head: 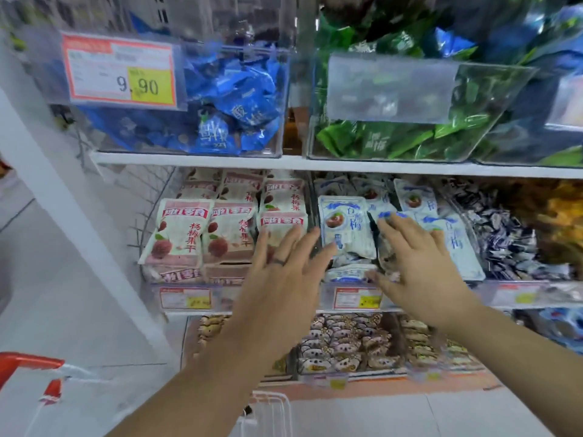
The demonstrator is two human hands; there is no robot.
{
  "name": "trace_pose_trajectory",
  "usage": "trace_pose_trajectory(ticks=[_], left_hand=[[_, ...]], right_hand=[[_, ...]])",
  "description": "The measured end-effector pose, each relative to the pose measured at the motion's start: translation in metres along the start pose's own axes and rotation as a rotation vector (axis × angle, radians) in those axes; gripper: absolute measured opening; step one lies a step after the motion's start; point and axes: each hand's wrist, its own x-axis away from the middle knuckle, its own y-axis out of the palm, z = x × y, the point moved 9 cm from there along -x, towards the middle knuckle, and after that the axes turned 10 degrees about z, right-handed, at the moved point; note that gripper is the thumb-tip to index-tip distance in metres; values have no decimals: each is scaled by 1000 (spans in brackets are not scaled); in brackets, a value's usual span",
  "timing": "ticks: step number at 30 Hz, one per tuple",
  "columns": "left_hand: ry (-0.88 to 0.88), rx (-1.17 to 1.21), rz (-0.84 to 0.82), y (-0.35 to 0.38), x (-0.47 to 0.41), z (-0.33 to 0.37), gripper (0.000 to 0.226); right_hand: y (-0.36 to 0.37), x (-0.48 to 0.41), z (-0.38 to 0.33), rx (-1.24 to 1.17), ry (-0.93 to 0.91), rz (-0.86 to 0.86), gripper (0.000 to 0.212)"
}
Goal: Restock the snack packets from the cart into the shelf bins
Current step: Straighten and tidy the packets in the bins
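Both arms reach forward and up to the middle shelf, palms turned away and the backs of the hands facing the camera. The left hand (284, 279) is open with its fingers spread wide and holds nothing. A dark ring (279, 262) sits on one finger. Its fingertips reach the line where two bins meet. The right hand (422, 272) is also open and spread, with nothing in it. Its fingers lie over the white-and-blue packets (345, 228), which stand upright in the bin right in front of it. Blur hides whether the fingers press on them.

Left of the left hand, pink-and-white packets (186, 234) stand in rows in the neighbouring bin. Right of the right hand is a heap of dark-wrapped sweets (504, 241). Just below both hands, small price labels (356, 298) run along the shelf front.

Above the hands, on the next shelf (205, 158), one clear bin holds blue packets (246, 99) behind a price tag (121, 74) reading 9.90. Beside it, another clear bin holds green packets (394, 140). Beneath the forearms, a lower bin holds brown-patterned packets (340, 345). Far down to the left of the left arm is the red handle of the cart (31, 361).
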Motion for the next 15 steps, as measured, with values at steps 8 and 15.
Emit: trace_pose_trajectory(ticks=[8,15], left_hand=[[-49,-95,-356,71,-75,18,93],[-28,-197,-278,63,-48,33,81]], right_hand=[[21,-8,9,74,-196,59,80],[21,4,9,59,-246,166,88]])
